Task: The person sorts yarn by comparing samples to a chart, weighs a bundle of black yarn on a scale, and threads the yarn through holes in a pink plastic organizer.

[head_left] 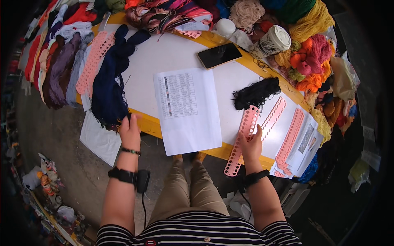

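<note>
A hank of navy yarn lies over the left part of the table, its loose ends hanging at the front edge. My left hand is at those ends, fingers drawn together on a bit of the yarn; the exact strand is too small to see. In my right hand is a pink perforated strip, with a row of holes along each side, tilted over the table's front edge. Just beyond the strip's top end lies a bundle of black yarn. Between my hands rests a printed sheet with a table.
More pink perforated strips lie at the right with papers; another strip is beside the navy yarn. A phone, a paper cup with lid and heaped coloured yarn occupy the far side. Several hanks hang at the left.
</note>
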